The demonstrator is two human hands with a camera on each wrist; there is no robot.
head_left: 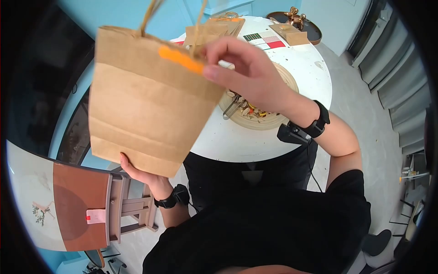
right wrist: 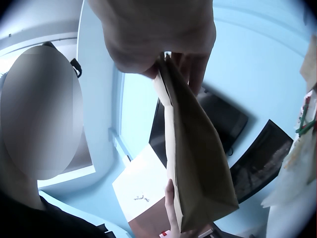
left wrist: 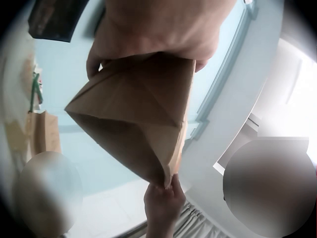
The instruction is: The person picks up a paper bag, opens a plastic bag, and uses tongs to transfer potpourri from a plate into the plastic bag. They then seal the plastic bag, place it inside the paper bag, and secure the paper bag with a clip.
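A brown kraft paper bag [head_left: 141, 100] with twisted paper handles is held up tilted at the left of the head view, an orange strip [head_left: 182, 59] along its upper edge. My left hand [head_left: 148, 177] grips the bottom, thumb on the near face and the other fingers hidden behind. At the top right corner, my right hand [head_left: 251, 75] pinches the rim near a handle. The left wrist view shows the folded base of the bag [left wrist: 129, 94] under my left hand [left wrist: 158, 29]. In the right wrist view the bag [right wrist: 193, 148] hangs side-on from my right hand [right wrist: 163, 34].
Behind the bag stands a round white table [head_left: 315, 86]. On it are a round tray [head_left: 287, 75] with mixed dried pieces and metal tongs [head_left: 233, 108], patterned cards [head_left: 264, 40] and brown paper packets [head_left: 296, 38]. A wooden stand [head_left: 132, 205] is at the lower left.
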